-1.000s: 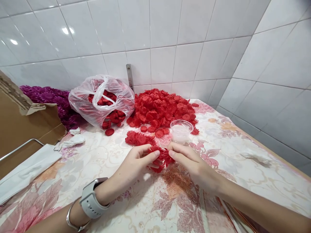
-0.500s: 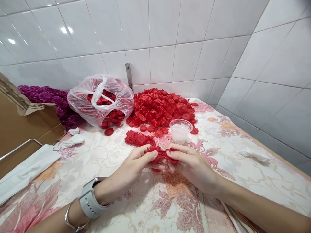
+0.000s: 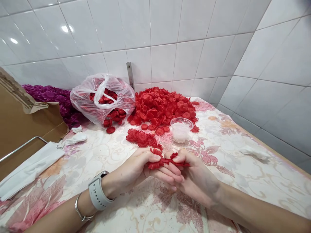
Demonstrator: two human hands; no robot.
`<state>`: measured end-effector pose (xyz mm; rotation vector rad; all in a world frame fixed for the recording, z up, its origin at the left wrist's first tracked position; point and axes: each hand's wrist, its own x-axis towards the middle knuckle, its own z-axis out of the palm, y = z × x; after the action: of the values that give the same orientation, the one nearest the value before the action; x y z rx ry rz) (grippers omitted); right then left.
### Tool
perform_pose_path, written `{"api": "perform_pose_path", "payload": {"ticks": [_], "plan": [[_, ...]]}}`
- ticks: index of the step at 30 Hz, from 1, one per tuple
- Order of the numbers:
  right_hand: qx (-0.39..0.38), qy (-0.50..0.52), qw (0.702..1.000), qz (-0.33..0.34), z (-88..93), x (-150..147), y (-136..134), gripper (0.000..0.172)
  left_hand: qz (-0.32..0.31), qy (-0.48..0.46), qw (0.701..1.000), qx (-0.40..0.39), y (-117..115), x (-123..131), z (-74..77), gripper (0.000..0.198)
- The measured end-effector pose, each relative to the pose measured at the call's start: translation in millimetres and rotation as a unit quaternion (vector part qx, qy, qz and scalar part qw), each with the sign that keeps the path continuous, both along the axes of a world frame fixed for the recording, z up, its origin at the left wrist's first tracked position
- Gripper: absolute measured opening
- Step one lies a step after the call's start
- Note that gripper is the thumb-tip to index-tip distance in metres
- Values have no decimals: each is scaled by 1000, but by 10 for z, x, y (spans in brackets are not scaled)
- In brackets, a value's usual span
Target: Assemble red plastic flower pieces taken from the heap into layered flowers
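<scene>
My left hand (image 3: 148, 165) pinches a red artificial flower (image 3: 154, 164) between thumb and fingers. A red strip of the same material runs from it across to my right hand (image 3: 191, 168), whose thumb presses its other end against the fingers. The fingertips of both hands overlap below the strip. Just beyond them lies a small group of red flower heads (image 3: 141, 138). A clear plastic cup (image 3: 181, 129) with whitish contents stands behind my right hand. Farther back is a large heap of red flower heads (image 3: 165, 106).
A tied clear plastic bag (image 3: 82, 100) of red flower heads leans beside the heap. Purple flowers (image 3: 52, 95) and a cardboard box (image 3: 36, 126) are at the left, with a white strip (image 3: 34, 168) in front. A tiled wall (image 3: 162, 61) closes off the back; floral cloth (image 3: 233, 194) covers the table.
My hands have come slightly lower and nearer, and the right has turned so its thumb points up. The red piece now shows as a stretched strip between them.
</scene>
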<state>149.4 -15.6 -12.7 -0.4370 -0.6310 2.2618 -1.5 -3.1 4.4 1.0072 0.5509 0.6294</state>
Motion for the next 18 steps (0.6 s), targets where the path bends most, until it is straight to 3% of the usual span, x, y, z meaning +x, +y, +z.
{"api": "perform_pose_path", "payload": {"ticks": [4, 8, 10, 12, 14, 18], "plan": [[21, 19, 997, -70, 74, 98, 71, 27, 29, -11, 999, 28, 45, -69, -23, 31], [74, -64, 990, -105, 71, 140, 184, 25, 89, 132, 977, 143, 215, -130, -58, 31], [100, -135, 979, -117, 27, 130, 211, 17, 185, 251, 909, 277, 334, -186, -75, 20], [116, -190, 967, -128, -14, 115, 213, 13, 268, 354, 794, 415, 443, -262, -89, 19], [129, -223, 958, -127, -35, 105, 200, 16, 291, 422, 704, 492, 520, -338, -104, 27], [165, -269, 942, -115, -34, 102, 184, 21, 307, 505, 597, 543, 552, -395, -130, 20]]}}
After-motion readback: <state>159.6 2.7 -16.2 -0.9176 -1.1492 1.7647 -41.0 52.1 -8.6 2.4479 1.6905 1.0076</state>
